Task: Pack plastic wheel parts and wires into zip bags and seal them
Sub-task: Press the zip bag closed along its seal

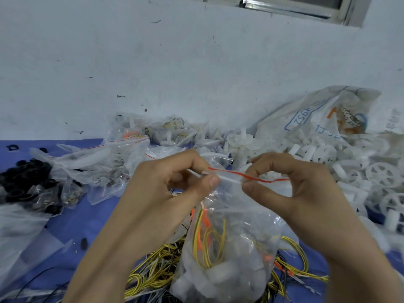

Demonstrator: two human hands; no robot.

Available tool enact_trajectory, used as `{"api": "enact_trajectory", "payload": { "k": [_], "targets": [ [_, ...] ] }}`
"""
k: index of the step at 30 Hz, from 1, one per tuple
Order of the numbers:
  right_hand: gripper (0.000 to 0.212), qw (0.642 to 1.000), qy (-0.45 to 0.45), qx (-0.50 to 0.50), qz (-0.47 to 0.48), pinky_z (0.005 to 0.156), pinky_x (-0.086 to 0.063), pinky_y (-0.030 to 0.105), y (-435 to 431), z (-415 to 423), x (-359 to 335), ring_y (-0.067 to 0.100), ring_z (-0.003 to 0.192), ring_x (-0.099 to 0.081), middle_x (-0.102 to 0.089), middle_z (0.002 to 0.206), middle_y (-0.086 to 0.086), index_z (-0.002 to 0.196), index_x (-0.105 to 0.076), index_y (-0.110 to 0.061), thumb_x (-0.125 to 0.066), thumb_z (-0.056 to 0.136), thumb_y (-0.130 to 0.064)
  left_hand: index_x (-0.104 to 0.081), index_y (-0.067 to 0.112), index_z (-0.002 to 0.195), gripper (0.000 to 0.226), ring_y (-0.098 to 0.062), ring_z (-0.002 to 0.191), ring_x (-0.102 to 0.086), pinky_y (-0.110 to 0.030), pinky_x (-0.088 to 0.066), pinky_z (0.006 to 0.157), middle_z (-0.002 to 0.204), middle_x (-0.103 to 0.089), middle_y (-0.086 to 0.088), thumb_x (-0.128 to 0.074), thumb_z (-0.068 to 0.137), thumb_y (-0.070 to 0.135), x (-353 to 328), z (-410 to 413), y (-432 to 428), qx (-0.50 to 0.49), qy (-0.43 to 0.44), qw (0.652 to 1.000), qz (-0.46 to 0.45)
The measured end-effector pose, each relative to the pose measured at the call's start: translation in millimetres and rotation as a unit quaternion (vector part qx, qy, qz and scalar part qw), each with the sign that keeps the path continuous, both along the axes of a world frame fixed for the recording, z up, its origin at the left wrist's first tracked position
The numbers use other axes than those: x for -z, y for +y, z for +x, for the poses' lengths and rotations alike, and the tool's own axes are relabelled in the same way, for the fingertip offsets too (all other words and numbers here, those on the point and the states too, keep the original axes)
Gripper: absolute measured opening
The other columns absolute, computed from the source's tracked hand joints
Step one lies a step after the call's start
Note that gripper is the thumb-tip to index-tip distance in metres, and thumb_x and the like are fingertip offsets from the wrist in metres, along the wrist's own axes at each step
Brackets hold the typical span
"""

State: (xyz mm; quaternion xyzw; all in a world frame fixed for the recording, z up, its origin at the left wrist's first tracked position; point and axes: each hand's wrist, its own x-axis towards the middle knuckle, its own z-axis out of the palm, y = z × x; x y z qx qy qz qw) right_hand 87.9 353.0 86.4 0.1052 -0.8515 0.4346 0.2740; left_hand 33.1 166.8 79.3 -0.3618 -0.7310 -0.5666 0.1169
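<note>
Zip bag (231, 248): clear, red-striped top, held up at centre above the bench (87, 219). Contains yellow and orange wires and white wheel parts.
Left hand (175, 182): thumb and forefinger pinch the bag's left top edge.
Right hand (290, 186): pinches the same edge just right of centre; the seal appears partly pressed, though blur hides how far.
Loose wires (153, 265): heap on the bench under the bag.
White wheels (376, 176): pile at right, before a printed sack (323, 114).
Filled bags (122, 154): behind the hands.
Black parts (28, 178): far left.
</note>
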Motion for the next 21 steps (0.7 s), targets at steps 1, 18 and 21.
{"api": "enact_trajectory", "payload": {
  "k": [1, 18, 21],
  "targets": [
    [0.012, 1.0, -0.003, -0.003, -0.004, 0.08, -0.036, 0.008, 0, 0, 0, 0.004, 0.096, -0.059, -0.066, 0.088, -0.016, 0.073, -0.067, -0.036, -0.078, 0.074, -0.031, -0.067, 0.022, 0.078, 0.014, -0.018, 0.073, -0.067, -0.021, -0.052, 0.07, 0.075, -0.07, -0.003, -0.071, 0.081, 0.035, 0, -1, -1, 0.004, 0.004, 1.0, -0.003],
    [0.009, 0.998, 0.051, -0.029, 0.016, 0.079, -0.036, 0.008, -16, -1, -3, 0.007, 0.095, -0.059, -0.065, 0.084, -0.01, 0.066, -0.064, -0.033, -0.069, 0.07, -0.028, -0.073, 0.022, 0.082, 0.012, -0.016, 0.082, -0.068, -0.027, -0.053, 0.075, 0.083, -0.071, 0.002, -0.062, 0.08, 0.024, -2, 1, 1, 0.009, 0.062, 0.998, -0.01],
    [0.008, 0.999, 0.044, -0.02, 0.007, 0.078, -0.034, 0.005, -16, -3, -3, 0.005, 0.095, -0.059, -0.065, 0.085, -0.012, 0.064, -0.064, -0.032, -0.07, 0.069, -0.032, -0.071, 0.019, 0.08, 0.009, -0.018, 0.081, -0.067, -0.032, -0.052, 0.072, 0.083, -0.07, 0.0, -0.065, 0.081, 0.026, -4, 1, 1, 0.002, 0.093, 0.996, -0.006]
  ]
}}
